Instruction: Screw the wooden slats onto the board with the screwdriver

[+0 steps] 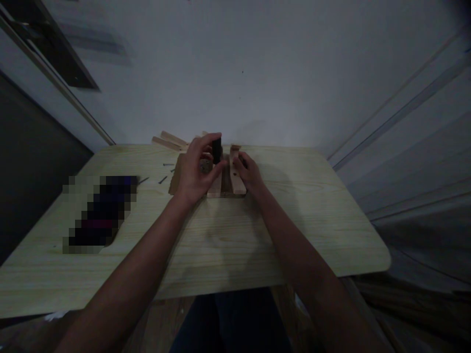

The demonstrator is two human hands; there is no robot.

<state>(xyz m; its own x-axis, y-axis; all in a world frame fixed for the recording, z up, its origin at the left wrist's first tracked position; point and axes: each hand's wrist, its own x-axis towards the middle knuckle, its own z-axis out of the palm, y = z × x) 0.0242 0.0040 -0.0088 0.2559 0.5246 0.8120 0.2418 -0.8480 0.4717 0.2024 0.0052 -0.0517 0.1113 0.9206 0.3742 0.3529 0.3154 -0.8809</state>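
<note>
My left hand (194,169) is closed around a short black object (217,150), with the thumb on its near side and the fingers over its top. Whether this is a cylinder or a block is too dark to tell. Under that hand lies a pale wooden strip (214,189). A second wooden strip (237,182), with dark holes in it, runs beside the first, and the fingers of my right hand (249,171) grip its right edge. Both strips rest on a brown board (227,189). More brown sheet (176,177) shows left of my left hand.
Loose wooden sticks (173,138) lie at the table's back edge against the white wall (228,73). Several screws or nails (163,180) are scattered left of the brown sheet. A blurred-out dark object (105,211) sits on the left of the table (312,211).
</note>
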